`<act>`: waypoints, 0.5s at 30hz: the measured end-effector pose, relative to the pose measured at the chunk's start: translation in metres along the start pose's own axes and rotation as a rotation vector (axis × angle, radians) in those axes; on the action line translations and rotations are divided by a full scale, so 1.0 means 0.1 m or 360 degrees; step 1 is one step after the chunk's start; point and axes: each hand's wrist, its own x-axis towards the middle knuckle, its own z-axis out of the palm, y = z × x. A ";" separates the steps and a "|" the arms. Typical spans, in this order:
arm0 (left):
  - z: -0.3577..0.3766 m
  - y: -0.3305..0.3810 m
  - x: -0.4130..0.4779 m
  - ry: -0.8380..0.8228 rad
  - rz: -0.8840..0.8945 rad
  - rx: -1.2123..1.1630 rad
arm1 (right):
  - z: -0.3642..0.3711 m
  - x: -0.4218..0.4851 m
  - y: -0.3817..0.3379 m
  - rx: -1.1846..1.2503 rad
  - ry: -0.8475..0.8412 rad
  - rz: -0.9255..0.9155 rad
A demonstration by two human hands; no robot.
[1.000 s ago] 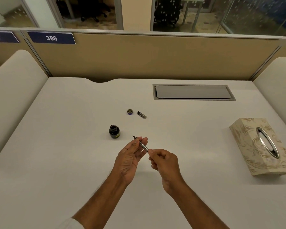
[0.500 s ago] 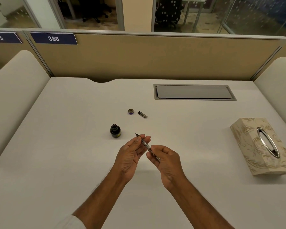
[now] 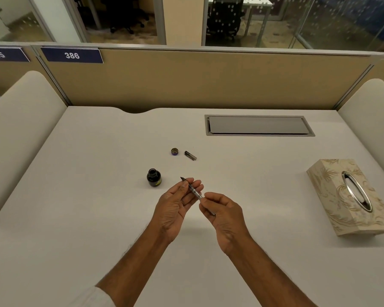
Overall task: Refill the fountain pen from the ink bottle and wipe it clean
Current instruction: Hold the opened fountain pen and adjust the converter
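pen [image 3: 192, 189] above desk [image 3: 75, 218], nib up-left | left hand [image 3: 175, 207] pinches nib end | right hand [image 3: 222, 214] pinches tail | bottle [image 3: 153, 177] open, dark inside — near nib | lid [image 3: 174, 151], pen part [image 3: 190, 155] behind — tissue box [image 3: 333, 191] right

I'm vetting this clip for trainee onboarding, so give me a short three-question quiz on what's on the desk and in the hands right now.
1. True or false: the ink bottle is closed.
2. Which hand holds the pen near its nib? A) left hand B) right hand C) neither
3. Fill in: the tissue box lies to the person's ____.

Key:
1. False: the bottle's mouth is open, and its cap lies apart from it, farther back.
2. A: the left hand pinches the pen near the nib, while the right hand grips the back end.
3. Right.
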 end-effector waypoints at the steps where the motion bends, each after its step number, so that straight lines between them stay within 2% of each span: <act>1: 0.00 0.00 0.00 0.0003 0.0000 0.0002 | 0.00 0.00 0.00 0.0024 -0.0001 0.0022; 15: 0.03 0.01 0.03 0.0000 -0.0002 -0.0043 | -0.05 0.02 -0.02 0.0052 -0.0028 0.0051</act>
